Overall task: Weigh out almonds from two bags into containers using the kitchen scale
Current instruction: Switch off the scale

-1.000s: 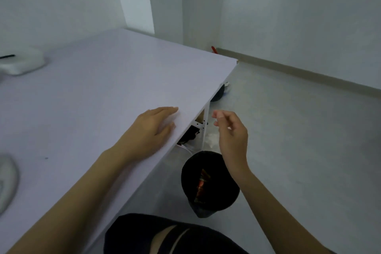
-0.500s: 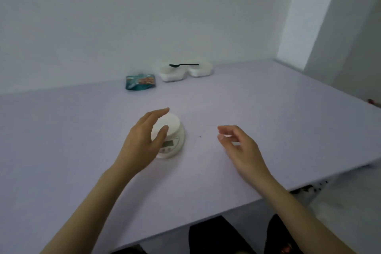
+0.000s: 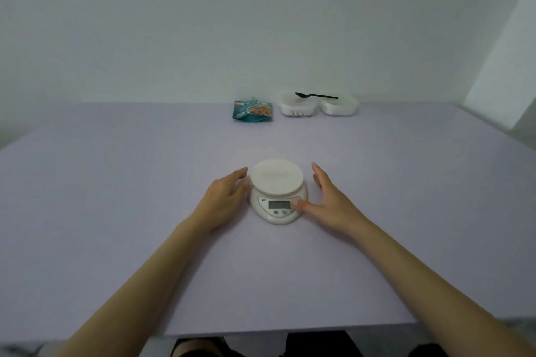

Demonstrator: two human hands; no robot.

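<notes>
1. Left hand [image 3: 224, 197]: fingers loose and spread, holds nothing, just beside the scale's left side.
2. Bag [image 3: 253, 111]: far back on the table [image 3: 116, 211].
3. Scale [image 3: 277, 191]: mid-table, between both hands.
4. Left container [image 3: 296, 107] and right container [image 3: 339, 106]: side by side at the back, spoon [image 3: 316, 95] across them.
5. Right hand [image 3: 327, 200]: fingers straight, thumb touching the scale's front, grips nothing.

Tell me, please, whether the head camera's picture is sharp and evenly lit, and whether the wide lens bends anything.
Head view: dim, flat, bluish light with hardly any shadow; the scale, left hand and right hand are fairly sharp, but the display is too faint to read; the side edges of the table splay outward, and the lower corners smear.
</notes>
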